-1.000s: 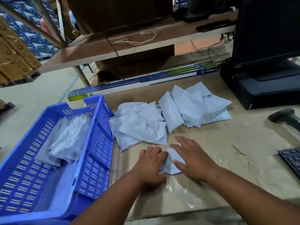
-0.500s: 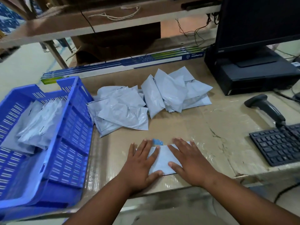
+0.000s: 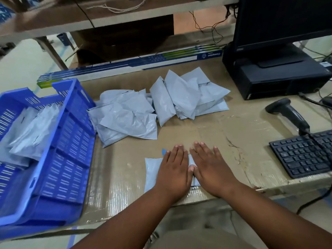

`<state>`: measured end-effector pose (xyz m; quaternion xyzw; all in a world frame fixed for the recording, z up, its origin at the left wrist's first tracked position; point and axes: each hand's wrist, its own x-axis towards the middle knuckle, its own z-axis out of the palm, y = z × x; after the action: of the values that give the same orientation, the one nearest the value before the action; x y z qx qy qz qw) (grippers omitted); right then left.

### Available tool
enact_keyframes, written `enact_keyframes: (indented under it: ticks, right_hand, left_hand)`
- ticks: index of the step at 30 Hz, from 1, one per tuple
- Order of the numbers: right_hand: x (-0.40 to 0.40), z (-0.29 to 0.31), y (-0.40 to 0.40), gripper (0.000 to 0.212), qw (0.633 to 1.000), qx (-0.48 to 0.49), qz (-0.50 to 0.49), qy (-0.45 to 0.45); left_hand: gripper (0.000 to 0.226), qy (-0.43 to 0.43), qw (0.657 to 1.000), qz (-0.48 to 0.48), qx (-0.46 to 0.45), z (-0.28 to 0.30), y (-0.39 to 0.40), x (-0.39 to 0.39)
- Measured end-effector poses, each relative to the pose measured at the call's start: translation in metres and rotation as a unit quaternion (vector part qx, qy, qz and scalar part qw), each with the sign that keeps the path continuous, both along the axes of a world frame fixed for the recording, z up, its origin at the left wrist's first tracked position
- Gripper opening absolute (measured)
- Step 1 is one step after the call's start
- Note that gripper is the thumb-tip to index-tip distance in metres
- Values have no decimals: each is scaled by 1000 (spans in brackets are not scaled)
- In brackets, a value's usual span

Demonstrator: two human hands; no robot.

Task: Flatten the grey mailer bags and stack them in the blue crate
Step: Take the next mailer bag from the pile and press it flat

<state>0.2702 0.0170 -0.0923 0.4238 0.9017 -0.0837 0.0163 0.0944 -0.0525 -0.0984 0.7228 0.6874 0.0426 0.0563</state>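
Note:
One grey mailer bag (image 3: 151, 172) lies flat on the table near its front edge. My left hand (image 3: 173, 170) and my right hand (image 3: 211, 169) press down on it side by side, palms flat and fingers straight, covering most of it. Behind them sits a loose pile of several crumpled grey mailer bags (image 3: 154, 108). The blue crate (image 3: 71, 141) stands at the left with a few grey mailer bags (image 3: 29, 130) lying inside.
A black keyboard (image 3: 303, 153) and a barcode scanner (image 3: 289, 112) sit at the right, a black monitor (image 3: 280, 20) on its base behind them. A long printed box (image 3: 129, 64) runs along the table's back edge under a shelf.
The bag went from crumpled under my curled left hand to spread flat. Both hands now lie closer together on top of it, and the view has shifted right.

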Motion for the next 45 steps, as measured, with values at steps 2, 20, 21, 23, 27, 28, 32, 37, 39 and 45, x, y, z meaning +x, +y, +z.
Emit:
enact_keyframes:
  ticks: [2,20,21,23,27,28,32,37,39,45]
  right_hand:
    - [0,-1,0,72,1000,7,1,-1]
    - [-3,10,4,84,999,-25,15,-38]
    - [-6,13,4,83,999,-22,15,-27]
    - [-16,20,-1,77,1000,2,29,7]
    - [-49,20,-11,69,996,14,81,39]
    - [-55,17,-11,70,996,7,88,33]
    - [-63,0,-15,73,995,13,97,-5]
    - [-62,-7,-15,69,995,31,93,1]
    - [-62,-8,-15,68,995,36,92,6]
    - [-62,-9,-13,69,995,25,92,10]
  left_hand:
    - [68,7,1000,-6,4,-2,0,-1]
    - [68,-14,1000,-21,17,-4,-1,-8]
    - [68,-17,999,-16,24,-1,-4,-12]
    - [69,-21,999,2,38,7,-10,-23]
    - [70,-9,998,48,30,12,-26,-53]
    - [70,-7,998,51,23,10,-30,-58]
    - [69,12,999,39,16,-2,-42,-66]
    - [69,23,999,38,12,-5,-40,-68]
    - [69,26,999,37,15,-6,-40,-68]
    - [69,33,999,37,3,-6,-40,-69]
